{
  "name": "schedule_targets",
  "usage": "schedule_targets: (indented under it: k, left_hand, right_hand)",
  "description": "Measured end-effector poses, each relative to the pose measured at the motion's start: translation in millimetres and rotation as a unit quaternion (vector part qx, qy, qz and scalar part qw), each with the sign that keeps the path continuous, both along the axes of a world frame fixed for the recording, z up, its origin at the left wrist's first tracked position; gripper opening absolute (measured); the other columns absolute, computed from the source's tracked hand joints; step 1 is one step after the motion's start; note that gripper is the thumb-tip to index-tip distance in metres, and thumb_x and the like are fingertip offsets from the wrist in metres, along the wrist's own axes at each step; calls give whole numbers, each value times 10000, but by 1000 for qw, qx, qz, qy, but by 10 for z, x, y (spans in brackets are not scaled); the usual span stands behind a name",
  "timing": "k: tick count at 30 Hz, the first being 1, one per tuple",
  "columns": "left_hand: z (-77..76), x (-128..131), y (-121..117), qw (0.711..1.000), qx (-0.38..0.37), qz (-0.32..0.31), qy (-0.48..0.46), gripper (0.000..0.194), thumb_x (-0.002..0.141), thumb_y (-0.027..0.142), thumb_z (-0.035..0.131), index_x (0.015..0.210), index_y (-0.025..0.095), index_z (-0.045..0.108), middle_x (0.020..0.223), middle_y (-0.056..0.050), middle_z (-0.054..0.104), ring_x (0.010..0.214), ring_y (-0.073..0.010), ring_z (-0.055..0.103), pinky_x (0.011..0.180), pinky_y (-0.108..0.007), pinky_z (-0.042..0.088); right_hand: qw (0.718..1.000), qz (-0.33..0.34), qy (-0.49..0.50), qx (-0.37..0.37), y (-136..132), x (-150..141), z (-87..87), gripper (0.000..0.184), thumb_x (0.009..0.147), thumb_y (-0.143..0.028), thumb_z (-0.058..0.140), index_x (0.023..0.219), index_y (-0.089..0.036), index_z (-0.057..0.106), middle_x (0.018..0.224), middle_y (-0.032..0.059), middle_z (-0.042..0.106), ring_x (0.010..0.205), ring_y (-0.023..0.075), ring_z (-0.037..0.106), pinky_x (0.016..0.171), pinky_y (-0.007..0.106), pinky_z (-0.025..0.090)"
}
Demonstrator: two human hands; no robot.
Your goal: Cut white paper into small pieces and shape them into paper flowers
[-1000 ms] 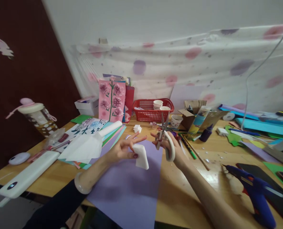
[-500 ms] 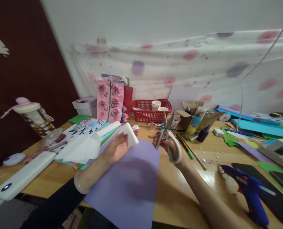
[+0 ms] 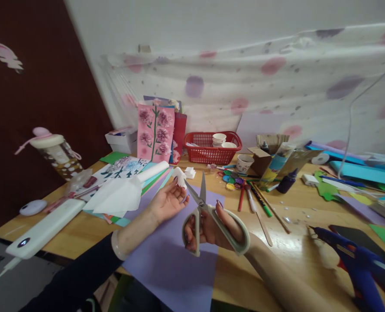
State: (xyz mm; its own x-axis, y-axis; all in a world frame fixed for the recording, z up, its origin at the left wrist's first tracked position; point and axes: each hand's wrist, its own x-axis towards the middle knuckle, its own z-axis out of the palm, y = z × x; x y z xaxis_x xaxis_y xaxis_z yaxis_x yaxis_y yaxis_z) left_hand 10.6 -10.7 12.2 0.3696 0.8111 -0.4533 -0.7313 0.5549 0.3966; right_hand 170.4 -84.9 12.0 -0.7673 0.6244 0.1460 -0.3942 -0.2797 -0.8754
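Observation:
My left hand [image 3: 166,203], palm turned up, pinches a small folded white paper piece [image 3: 179,177] between thumb and fingers. A pair of scissors [image 3: 203,187] with pale grey-green handles is in my right hand [image 3: 216,225], thumb and fingers through the loops. Its blades are apart and point up, one tip close to the white piece; whether they touch, I cannot tell. Beneath both hands lies a purple sheet of paper [image 3: 176,268]. Just behind the white piece sits a little stack of folded white paper [image 3: 189,173].
A red basket [image 3: 208,154] with paper cups stands at the back. Paint pots [image 3: 233,180], brushes and pencils lie right of centre. A blue glue gun [image 3: 351,255] rests at the right. White sheets [image 3: 114,197] and a long white device [image 3: 46,229] are on the left.
The scissors have come left and down, towards my left hand. My left hand has turned palm up, and the white piece now shows a different side. The view has shifted slightly.

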Motion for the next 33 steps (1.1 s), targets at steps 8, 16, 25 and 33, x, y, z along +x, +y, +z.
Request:
schedule_targets:
  k: [8, 16, 25, 33]
  left_hand:
    - [-57, -25, 8, 1000, 20, -13, -12, 168, 828, 174, 569, 671, 160, 625, 612, -10, 628, 593, -131, 610, 699, -333, 466]
    - [-27, -24, -6, 1000, 23, 5, -4, 155, 808, 156, 590, 654, 158, 608, 618, -14, 631, 624, -145, 616, 710, -357, 461]
    - [15, -11, -48, 999, 51, 4, 15, 82, 774, 147, 612, 699, 174, 625, 676, -20, 647, 646, -155, 610, 724, -365, 460]
    - [-45, -31, -33, 991, 128, -24, 26, 63, 758, 105, 596, 749, 151, 637, 757, -45, 689, 735, -163, 633, 760, -344, 467]
  right_hand:
    - [1000, 10, 12, -18, 24, 19, -37, 575, 763, -718, 394, 822, -168, 552, 827, 101, 629, 888, 239, 628, 794, 378, 487]
    - [998, -9, 7, -54, 41, 32, -26, 602, 719, -733, 455, 850, -152, 541, 863, 116, 625, 851, 234, 623, 785, 392, 486]
    - [999, -10, 6, -34, 16, 41, 51, 647, 756, -766, 327, 866, -159, 519, 853, 111, 609, 844, 231, 621, 769, 392, 485]
    - [999, -9, 5, -47, 11, 55, 33, 630, 742, -758, 382, 881, -159, 516, 869, 115, 609, 869, 243, 616, 795, 414, 468]
